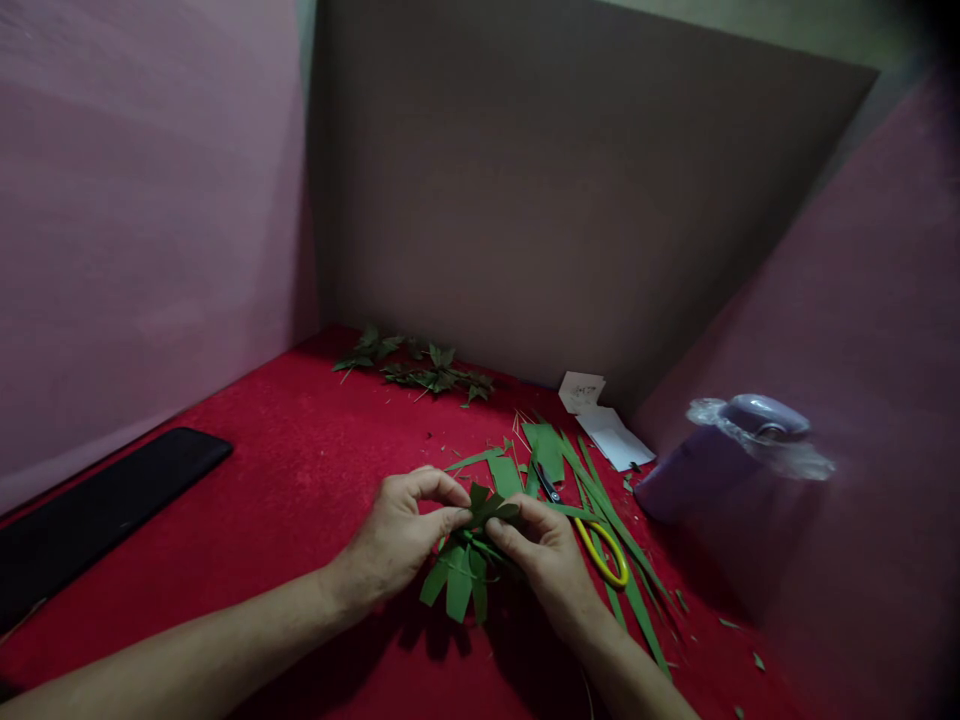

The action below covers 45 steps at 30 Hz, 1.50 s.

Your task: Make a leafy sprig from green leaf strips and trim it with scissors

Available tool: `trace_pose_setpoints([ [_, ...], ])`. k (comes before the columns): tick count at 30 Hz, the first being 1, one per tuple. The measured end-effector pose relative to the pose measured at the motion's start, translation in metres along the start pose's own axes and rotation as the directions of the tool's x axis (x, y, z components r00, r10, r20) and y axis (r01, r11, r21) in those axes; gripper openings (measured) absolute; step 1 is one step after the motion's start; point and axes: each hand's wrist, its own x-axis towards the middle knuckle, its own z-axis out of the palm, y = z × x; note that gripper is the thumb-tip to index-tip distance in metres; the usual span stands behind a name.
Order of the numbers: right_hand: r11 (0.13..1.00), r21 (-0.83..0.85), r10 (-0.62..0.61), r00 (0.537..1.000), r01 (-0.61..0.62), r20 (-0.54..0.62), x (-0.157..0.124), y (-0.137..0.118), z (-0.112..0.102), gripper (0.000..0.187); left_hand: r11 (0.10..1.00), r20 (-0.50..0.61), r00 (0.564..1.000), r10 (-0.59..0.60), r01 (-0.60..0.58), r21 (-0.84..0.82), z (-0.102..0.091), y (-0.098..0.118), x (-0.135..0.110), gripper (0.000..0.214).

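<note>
Between my two hands is a bunch of green leaf strips (459, 582), fanned out with cut ends hanging downward. My left hand (405, 520) pinches an upper strip between thumb and forefinger. From the other side my right hand (544, 550) grips the same bunch, thumb and fingers closed on its upper strips. A thin tie or stem seems to loop around the middle. Just right of my right hand lie scissors with yellow handles (616, 562), partly under long green leaf blades (637, 600).
Cut leaf pieces (546, 450) and scraps lie on the red cloth (315, 450). Leafy sprigs (435, 375) rest at the back. White papers (615, 437) and a purple container with clear plastic (697, 465) stand right. A black flat object (112, 510) lies left.
</note>
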Motion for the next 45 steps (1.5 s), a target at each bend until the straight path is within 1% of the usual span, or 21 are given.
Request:
trace_pose_setpoints([
  [2,1.000,0.006,0.013,1.000,-0.013,-0.001,-0.0007,-0.0001,0.0004,0.016,0.999,0.025,0.999,-0.040,0.041,-0.030,0.0000,-0.0003,0.0006,0.005],
  [6,0.997,0.040,0.060,0.997,-0.062,0.053,-0.0024,-0.0022,0.0019,0.017,0.993,0.062,0.995,-0.074,0.079,-0.082,-0.0006,-0.0036,0.0029,0.009],
  [10,0.998,0.017,0.061,0.996,-0.062,0.062,-0.0029,-0.0042,0.0024,0.020,0.984,0.072,0.990,-0.119,0.127,-0.124,-0.0020,-0.0078,0.0054,0.014],
  [13,0.998,0.005,0.064,0.996,-0.065,0.061,-0.0024,-0.0041,0.0015,0.021,0.980,0.064,0.990,-0.124,0.132,-0.146,-0.0031,-0.0086,0.0066,0.015],
  [16,0.996,0.035,0.083,0.994,-0.086,0.076,-0.0020,-0.0040,0.0010,0.022,0.978,0.053,0.991,-0.124,0.131,-0.161,-0.0041,-0.0076,0.0069,0.014],
  [19,0.993,0.046,0.102,0.993,-0.105,0.062,-0.0020,-0.0052,0.0021,0.022,0.982,0.032,0.992,-0.123,0.126,-0.138,-0.0044,-0.0061,0.0062,0.016],
  [22,0.995,0.017,0.098,0.995,-0.099,0.014,-0.0026,-0.0070,0.0040,0.024,0.982,0.053,0.987,-0.149,0.154,-0.106,-0.0027,-0.0051,0.0046,0.015],
  [26,0.992,-0.008,0.128,0.992,-0.127,0.013,-0.0036,-0.0073,0.0062,0.028,0.978,0.092,0.981,-0.173,0.182,-0.105,0.0017,-0.0046,0.0018,0.015],
  [29,0.989,-0.030,0.142,0.990,-0.142,0.002,-0.0036,-0.0060,0.0066,0.030,0.976,0.101,0.980,-0.173,0.185,-0.116,0.0031,-0.0047,0.0011,0.016],
  [33,0.990,-0.016,0.142,0.989,-0.143,-0.030,-0.0026,-0.0048,0.0052,0.031,0.971,0.073,0.978,-0.194,0.202,-0.128,0.0018,-0.0053,0.0024,0.015],
  [36,0.988,-0.026,0.150,0.988,-0.151,-0.033,-0.0015,-0.0040,0.0032,0.031,0.971,0.073,0.978,-0.197,0.205,-0.124,0.0009,-0.0060,0.0034,0.016],
  [39,0.987,-0.034,0.155,0.987,-0.156,-0.027,-0.0004,-0.0018,0.0008,0.030,0.973,0.062,0.981,-0.185,0.192,-0.125,0.0010,-0.0061,0.0037,0.017],
  [45,0.989,0.011,0.149,0.989,-0.149,-0.005,0.0000,0.0005,-0.0002,0.027,0.974,0.040,0.983,-0.182,0.185,-0.131,0.0001,-0.0043,0.0044,0.016],
])
